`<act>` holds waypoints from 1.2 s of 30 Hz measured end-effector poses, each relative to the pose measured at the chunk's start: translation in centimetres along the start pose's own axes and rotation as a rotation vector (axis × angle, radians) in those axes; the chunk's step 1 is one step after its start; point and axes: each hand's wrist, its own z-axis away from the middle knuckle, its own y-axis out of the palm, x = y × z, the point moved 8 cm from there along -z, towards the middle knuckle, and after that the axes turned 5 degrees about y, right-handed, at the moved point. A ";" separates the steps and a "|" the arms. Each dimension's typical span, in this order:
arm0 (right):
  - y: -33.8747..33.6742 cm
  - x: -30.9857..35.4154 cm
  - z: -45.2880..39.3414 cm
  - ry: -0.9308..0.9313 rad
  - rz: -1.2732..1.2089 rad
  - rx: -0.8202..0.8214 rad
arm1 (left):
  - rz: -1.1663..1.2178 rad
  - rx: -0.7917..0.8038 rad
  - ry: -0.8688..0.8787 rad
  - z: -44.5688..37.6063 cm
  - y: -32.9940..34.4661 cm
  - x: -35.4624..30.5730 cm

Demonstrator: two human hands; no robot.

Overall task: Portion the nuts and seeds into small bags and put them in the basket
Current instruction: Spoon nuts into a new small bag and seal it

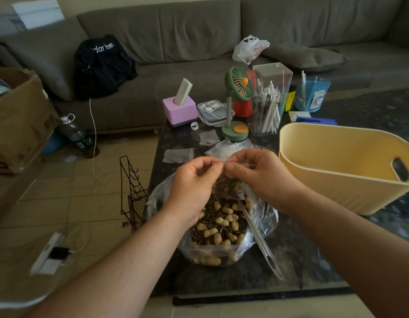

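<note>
A dark, speckled tabletop stood before a grey-brown sofa on a tiled floor, where a cardboard box, a water bottle, a black wire rack and a power strip lay about. A black bag and a white plastic bag sat on the sofa. At the far end of the tabletop were a pink tissue box, a green fan, a clear pen holder and a blue cup. Two empty small bags lay flat near the middle. A yellow basket with a slot handle stood at the right, apart from the hands. Near the front edge sat a large clear bag, open at the top and full of pale peanuts mixed with dark striped seeds; a clear scoop leaned out of it toward the right. Above that bag, the left hand and right hand met fingertip to fingertip, each grip pinching the top edge of a small bag already holding seeds, which hung between them over the open heap.
</note>
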 end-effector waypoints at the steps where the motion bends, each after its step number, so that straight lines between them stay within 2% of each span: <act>1: 0.1 0.0 0.0 0.000 -0.001 0.018 | 0.004 0.003 -0.003 0.0 0.0 0.0; 11: -0.3 0.0 0.0 0.022 0.019 -0.037 | 0.017 0.074 -0.002 0.1 0.3 -0.4; 16: -0.3 0.1 0.0 0.047 0.032 -0.006 | -0.079 0.060 0.055 -0.2 -0.2 -0.6; 18: -0.2 0.3 0.1 0.046 0.046 0.011 | -0.187 0.090 0.129 -0.2 -0.3 -1.1; 21: -0.4 0.8 0.1 -0.012 0.192 -0.018 | -0.474 0.144 0.350 0.2 -0.1 -2.9; 23: -0.6 1.2 0.1 -0.040 0.271 -0.042 | -0.556 0.144 0.442 0.5 0.1 -3.7; 28: -0.7 1.5 0.1 -0.083 0.385 -0.087 | -0.467 0.109 0.326 0.4 -0.1 -2.7; 36: -0.5 1.3 0.0 -0.044 0.383 -0.076 | -0.299 0.133 0.199 0.2 0.5 -1.4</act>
